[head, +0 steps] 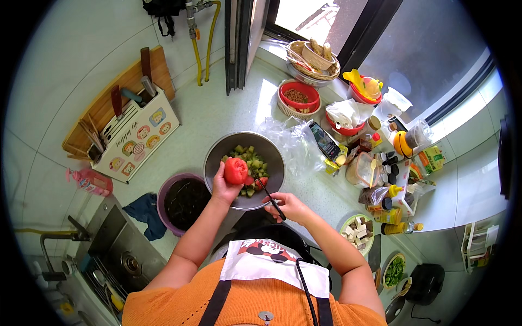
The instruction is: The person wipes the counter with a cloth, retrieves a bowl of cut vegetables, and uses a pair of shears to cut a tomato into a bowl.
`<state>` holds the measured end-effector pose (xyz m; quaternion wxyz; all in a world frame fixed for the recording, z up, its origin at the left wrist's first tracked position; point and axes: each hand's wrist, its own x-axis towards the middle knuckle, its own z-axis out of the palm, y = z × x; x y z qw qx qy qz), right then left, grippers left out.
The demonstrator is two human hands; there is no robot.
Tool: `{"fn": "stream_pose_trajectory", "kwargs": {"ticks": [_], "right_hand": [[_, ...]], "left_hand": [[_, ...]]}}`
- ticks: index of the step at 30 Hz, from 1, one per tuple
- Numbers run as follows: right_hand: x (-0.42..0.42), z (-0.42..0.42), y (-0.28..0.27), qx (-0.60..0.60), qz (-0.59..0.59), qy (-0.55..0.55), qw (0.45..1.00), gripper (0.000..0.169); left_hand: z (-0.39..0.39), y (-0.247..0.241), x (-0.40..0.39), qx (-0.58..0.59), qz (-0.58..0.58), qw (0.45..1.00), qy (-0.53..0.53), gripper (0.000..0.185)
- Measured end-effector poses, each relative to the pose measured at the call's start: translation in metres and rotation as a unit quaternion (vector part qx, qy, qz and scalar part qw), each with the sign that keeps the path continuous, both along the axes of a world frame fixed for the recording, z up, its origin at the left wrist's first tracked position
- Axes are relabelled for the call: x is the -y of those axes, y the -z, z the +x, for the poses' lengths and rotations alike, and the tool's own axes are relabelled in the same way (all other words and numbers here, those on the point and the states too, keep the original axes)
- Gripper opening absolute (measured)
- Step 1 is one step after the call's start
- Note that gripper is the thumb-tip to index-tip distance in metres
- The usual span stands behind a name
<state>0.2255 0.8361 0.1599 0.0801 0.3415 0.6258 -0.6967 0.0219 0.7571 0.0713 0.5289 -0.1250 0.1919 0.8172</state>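
Over a metal bowl (212, 153), my left hand (225, 188) holds a peeled tomato (236, 171) whose upper side is cut away unevenly. A knife with a black handle (278, 209) is in my right hand (288, 207) at the bowl's near right rim, its dark narrow blade pointing up and left towards the tomato. Diced green vegetable pieces (257, 165) lie in the bowl, with red tomato chunks (261, 182) among them near the blade. The tomato and my left fingers hide part of the contents.
A purple basin (162, 212) of dark contents adjoins the bowl at left, near a dark cloth (147, 214) and the sink (118, 244). Clear plastic bags (299, 148), a phone (325, 141) and several seasoning bottles (389, 203) stand right. A knife block (136, 138) is back left.
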Motion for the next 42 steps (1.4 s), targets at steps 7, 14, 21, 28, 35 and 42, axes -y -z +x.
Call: {"fn": "stream_pose_trajectory", "kwargs": {"ticks": [7, 14, 21, 28, 35, 42], "right_hand": [[0.001, 0.009, 0.011, 0.049, 0.157, -0.042, 0.985, 0.036], [0.002, 0.008, 0.004, 0.056, 0.203, -0.071, 0.975, 0.039], [0.004, 0.006, -0.009, 0.09, 0.317, -0.106, 0.938, 0.043], [0.005, 0.005, -0.013, 0.113, 0.391, -0.099, 0.908, 0.044], [0.004, 0.006, -0.01, 0.119, 0.395, -0.093, 0.906, 0.046], [0.004, 0.004, -0.006, 0.109, 0.356, -0.091, 0.924, 0.046]], "left_hand": [[0.011, -0.004, -0.002, -0.088, 0.009, 0.996, -0.019, 0.04], [0.017, -0.01, -0.007, -0.138, -0.024, 0.986, -0.093, 0.039], [0.019, -0.006, -0.008, -0.117, -0.021, 0.989, -0.082, 0.039], [0.015, 0.0, -0.015, -0.027, -0.059, 0.993, -0.097, 0.049], [0.024, -0.011, -0.019, -0.053, -0.078, 0.988, -0.121, 0.051], [0.024, -0.009, -0.019, -0.079, -0.07, 0.986, -0.128, 0.05]]}}
